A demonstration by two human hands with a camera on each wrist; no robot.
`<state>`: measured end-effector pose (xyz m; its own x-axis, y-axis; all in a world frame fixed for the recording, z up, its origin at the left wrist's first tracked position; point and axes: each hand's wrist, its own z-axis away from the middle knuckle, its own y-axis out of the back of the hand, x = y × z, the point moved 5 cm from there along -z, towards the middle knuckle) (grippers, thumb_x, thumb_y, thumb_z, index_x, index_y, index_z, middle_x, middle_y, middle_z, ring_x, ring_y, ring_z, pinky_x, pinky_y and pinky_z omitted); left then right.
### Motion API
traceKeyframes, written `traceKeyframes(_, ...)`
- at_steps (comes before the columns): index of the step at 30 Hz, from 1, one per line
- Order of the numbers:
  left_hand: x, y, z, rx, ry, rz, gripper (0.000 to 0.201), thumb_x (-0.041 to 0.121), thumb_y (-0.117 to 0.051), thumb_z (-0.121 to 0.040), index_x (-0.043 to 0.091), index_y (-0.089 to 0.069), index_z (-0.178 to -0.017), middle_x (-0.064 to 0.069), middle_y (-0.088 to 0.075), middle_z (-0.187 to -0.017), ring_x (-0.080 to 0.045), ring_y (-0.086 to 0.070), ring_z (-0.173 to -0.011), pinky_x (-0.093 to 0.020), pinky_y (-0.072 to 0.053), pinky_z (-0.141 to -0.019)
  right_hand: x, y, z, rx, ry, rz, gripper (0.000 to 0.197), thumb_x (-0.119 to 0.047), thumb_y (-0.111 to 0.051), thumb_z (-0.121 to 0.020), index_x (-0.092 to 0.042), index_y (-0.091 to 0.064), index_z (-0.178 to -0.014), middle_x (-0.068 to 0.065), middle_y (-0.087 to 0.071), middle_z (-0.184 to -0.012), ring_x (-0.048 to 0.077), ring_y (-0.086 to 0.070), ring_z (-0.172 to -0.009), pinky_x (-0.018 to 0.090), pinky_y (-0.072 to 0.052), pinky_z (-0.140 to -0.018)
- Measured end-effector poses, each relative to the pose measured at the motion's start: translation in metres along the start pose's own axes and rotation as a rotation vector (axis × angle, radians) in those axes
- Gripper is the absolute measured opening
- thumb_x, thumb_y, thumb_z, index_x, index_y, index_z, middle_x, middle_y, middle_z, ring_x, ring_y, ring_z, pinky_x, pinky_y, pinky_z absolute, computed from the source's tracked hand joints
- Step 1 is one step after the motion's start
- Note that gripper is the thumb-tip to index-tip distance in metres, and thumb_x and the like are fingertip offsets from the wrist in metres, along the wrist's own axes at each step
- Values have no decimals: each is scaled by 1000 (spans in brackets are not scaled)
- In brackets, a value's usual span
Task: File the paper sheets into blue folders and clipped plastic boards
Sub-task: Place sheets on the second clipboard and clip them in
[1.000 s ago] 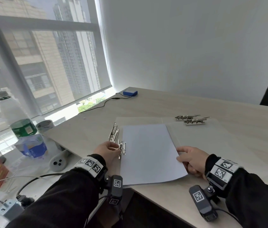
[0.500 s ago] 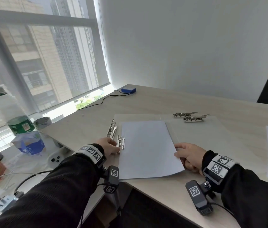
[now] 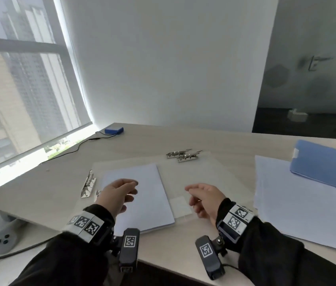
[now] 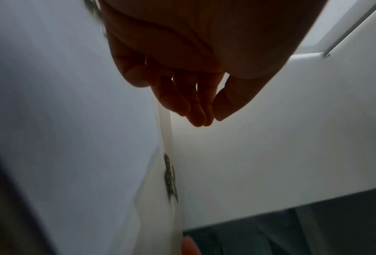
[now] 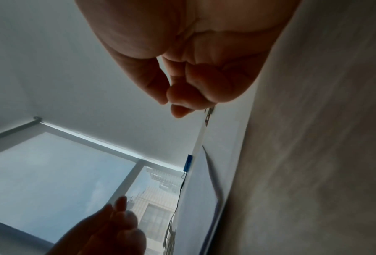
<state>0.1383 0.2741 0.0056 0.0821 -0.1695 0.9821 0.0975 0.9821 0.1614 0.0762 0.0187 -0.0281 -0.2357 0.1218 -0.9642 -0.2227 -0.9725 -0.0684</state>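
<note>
Now, the desk (image 3: 142,141) fills the lower half of the head view, and the big loose paper sheets (image 3: 299,207) sit at right centre, with the blue folder (image 3: 325,162) lying across their far corner at the right edge. Between them and the window side lie the clear plastic boards (image 3: 208,176), overlapping, 1 running up to 2 metal clips (image 3: 183,155) at frame centre, another with its clip (image 3: 88,184) at left.

Smaller still, the filed sheet (image 3: 142,195) rests on the left board, long axis running from the near desk edge away toward the wall, its left edge just beside that left clip.

And the hands! Left hand (image 3: 115,195) hovers over the sheet's near left part, fingers loosely extended, holding nothing. Right hand (image 3: 206,199) hangs over the clear board just right of the sheet, fingers slackly curled, nothing in them; the right wrist view confirms it.

The relation that counts: the loose stack lies to the right of both hands, and the right hand is plainly the nearer. My read is that the right hand reaches across for the next sheet.
</note>
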Motion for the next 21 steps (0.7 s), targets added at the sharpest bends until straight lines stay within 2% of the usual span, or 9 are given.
traceKeyframes(3, 4, -66, 15, -164, 4, 42, 14, 20, -60, -90, 14, -72, -94, -1, -69, -77, -17, -60, -69, -27, -41, -57, -6, 44, 21, 91, 59, 20, 19, -14, -53, -90, -12, -68, -101, 6, -58, -62, 15, -46, -46, 22, -34, -42)
traceKeyframes(7, -1, -156, 35, -361, 53, 79, 9, 16, -61, -90, 13, -70, -91, -4, -71, -79, -19, -67, -73, -28, -47, -59, -8, 124, 55, 292, 101, 80, 19, -11, -51, -90, -12, -69, -97, 7, -60, -66, 16, -49, -52, 24, -36, -44)
traceKeyframes(11, -3, -235, 59, -538, 75, 50, 12, 13, -55, -93, 11, -66, -90, -7, -74, -90, -19, -69, -86, -32, -50, -71, -5, 209, 95, 545, 115, 114, 19, -11, -53, -89, -12, -71, -93, 4, -63, -72, 17, -52, -63, 24, -38, -53)
traceKeyframes(15, 1, -287, 72, -596, 43, -16, 17, 12, -53, -92, 10, -70, -93, -9, -73, -108, -20, -65, -102, -34, -48, -76, 1, 280, 132, 820, 168, 89, 17, -12, -56, -89, -19, -71, -84, -1, -67, -86, 16, -57, -83, 26, -44, -73)
traceKeyframes(17, 6, -305, 75, -606, 25, -28, 18, 13, -54, -91, 14, -72, -90, -7, -71, -104, -20, -63, -99, -32, -45, -75, 6, 305, 146, 904, 148, 91, 14, -16, -59, -87, -23, -70, -83, -2, -69, -93, 19, -61, -92, 34, -49, -86)
traceKeyframes(18, 8, -314, 75, -610, 13, -35, 20, 13, -54, -91, 17, -73, -87, -3, -69, -101, -19, -60, -94, -30, -43, -74, 9, 315, 150, 921, 139, 90, 13, -18, -58, -86, -23, -69, -84, -1, -68, -94, 21, -62, -92, 36, -51, -87)
traceKeyframes(20, 14, -330, 73, -615, -25, -71, 22, 12, -54, -91, 22, -72, -86, 2, -67, -100, -15, -55, -87, -27, -40, -70, 13, 327, 158, 908, 83, 107, 12, -16, -55, -89, -23, -65, -88, 0, -66, -94, 16, -60, -83, 34, -50, -77)
traceKeyframes(21, 14, -335, 72, -619, -39, -88, 21, 11, -55, -91, 23, -72, -88, 2, -67, -101, -15, -54, -86, -25, -40, -69, 19, 330, 157, 892, 48, 105, 11, -15, -54, -90, -21, -64, -92, 3, -66, -97, 15, -59, -82, 33, -49, -77)
